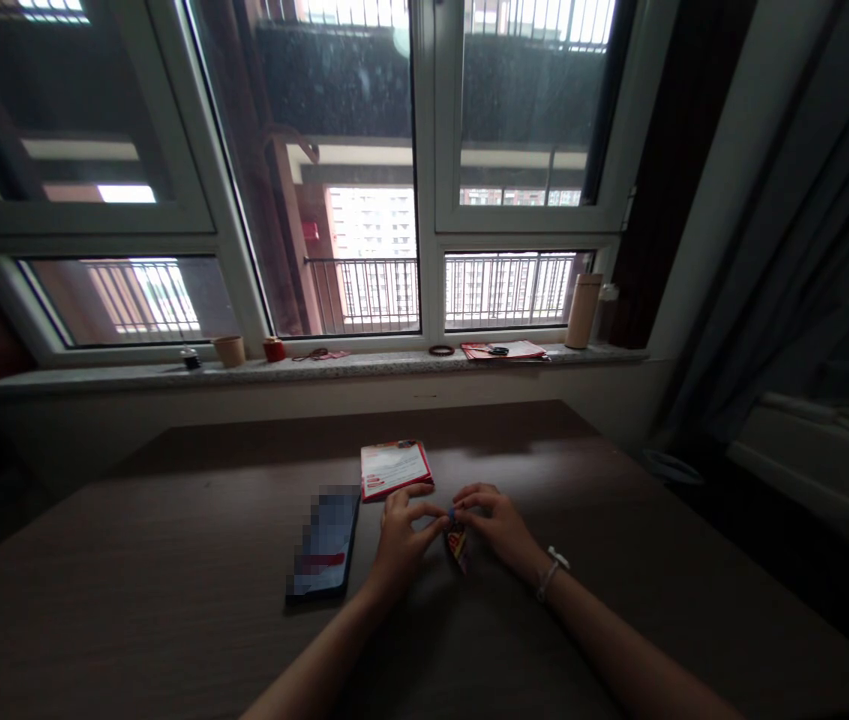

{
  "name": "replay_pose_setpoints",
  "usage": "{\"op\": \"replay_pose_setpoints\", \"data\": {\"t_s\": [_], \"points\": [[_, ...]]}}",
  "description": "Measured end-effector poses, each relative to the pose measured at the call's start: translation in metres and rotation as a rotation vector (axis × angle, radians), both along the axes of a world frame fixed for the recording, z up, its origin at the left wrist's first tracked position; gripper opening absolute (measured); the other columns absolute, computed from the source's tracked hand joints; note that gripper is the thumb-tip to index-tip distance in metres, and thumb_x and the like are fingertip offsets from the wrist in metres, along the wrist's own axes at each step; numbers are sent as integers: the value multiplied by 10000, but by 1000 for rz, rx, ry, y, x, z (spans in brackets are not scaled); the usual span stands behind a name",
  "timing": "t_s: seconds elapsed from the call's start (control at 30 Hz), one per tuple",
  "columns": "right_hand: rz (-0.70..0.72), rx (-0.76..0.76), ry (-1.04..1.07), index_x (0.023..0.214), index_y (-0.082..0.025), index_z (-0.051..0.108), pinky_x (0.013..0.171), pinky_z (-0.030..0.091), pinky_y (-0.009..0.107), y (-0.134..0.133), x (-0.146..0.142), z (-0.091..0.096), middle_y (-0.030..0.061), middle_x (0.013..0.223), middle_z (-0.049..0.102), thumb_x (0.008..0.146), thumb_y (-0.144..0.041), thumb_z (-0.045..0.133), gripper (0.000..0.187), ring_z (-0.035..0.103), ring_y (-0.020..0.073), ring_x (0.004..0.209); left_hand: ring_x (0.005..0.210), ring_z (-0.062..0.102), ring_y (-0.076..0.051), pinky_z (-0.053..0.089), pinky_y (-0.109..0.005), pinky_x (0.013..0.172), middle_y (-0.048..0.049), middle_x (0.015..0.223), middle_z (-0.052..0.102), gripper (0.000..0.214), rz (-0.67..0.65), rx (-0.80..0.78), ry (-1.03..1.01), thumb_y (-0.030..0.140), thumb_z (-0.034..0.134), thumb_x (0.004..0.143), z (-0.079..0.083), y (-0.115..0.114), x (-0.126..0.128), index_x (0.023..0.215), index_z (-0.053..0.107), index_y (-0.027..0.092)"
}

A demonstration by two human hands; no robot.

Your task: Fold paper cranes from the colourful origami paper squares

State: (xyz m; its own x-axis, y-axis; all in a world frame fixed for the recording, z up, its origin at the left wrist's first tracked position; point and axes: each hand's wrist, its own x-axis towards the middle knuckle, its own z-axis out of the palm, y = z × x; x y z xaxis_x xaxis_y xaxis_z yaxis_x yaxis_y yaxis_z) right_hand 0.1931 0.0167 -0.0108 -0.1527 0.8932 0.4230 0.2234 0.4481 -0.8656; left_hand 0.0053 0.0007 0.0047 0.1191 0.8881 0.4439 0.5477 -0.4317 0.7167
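Observation:
My left hand (pixel 401 535) and my right hand (pixel 495 525) meet over the dark wooden table (pixel 169 600). Both pinch the top of a small red and yellow packet (pixel 457 543) that hangs between them, close to the tabletop. The fingers of each hand are closed on the packet's upper edge. A red and white card or booklet (pixel 395 467) lies flat just beyond my left hand. To the left of that hand a dark phone (pixel 325 545) lies on the table.
A stone window sill (pixel 94 377) runs behind the table with small cups (pixel 229 350), a red pot (pixel 274 349), a ring (pixel 441 350), a red folder (pixel 503 350) and a tall beige cylinder (pixel 584 311). Grey curtains (pixel 806 250) hang at the right.

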Motion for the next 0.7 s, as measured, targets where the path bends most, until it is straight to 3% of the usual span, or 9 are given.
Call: {"op": "replay_pose_setpoints", "data": {"t_s": [0.3,0.7], "points": [[-8,13,-26,685,-223,721,915,427,351,0,0,0,46,888,692,722,-467,729,248,597,202,955,1131,524,-254,381,-466,1026,-45,1136,621,62,14,68,42,284,674,774,0,-2,3,761,729,260],[15,23,-93,690,-213,704,931,396,360,-2,-1,-1,46,924,653,736,-459,726,251,560,208,993,1168,501,-260,371,-470,1037,-53,1177,593,50,2,52,54,210,667,733,4,-1,3,722,708,237]]}}
